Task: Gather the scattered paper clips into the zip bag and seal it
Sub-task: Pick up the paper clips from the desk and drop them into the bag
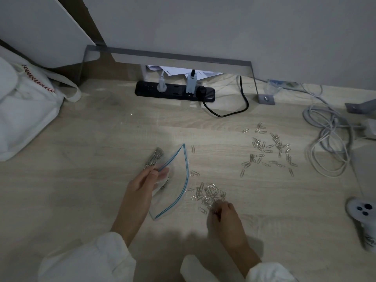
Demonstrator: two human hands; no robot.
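A clear zip bag (179, 180) with a blue seal strip lies on the wooden floor, its mouth held wide. My left hand (144, 182) pinches the bag's upper lip near its left end. Several silver paper clips sit inside the bag at its far left (154, 157). My right hand (221, 216) curls its fingers around a bunch of clips at the near edge of a small pile of paper clips (209, 194) just right of the bag. A larger scatter of clips (268, 151) lies farther right. One clip (192, 149) lies alone by the bag's top corner.
A black power strip (175, 91) with plugs sits at the wall, its black cable looping right. Coiled white cables (327, 139) lie at the right. A white tote bag (26, 104) stands at the left. A white controller (362, 218) lies at the right edge.
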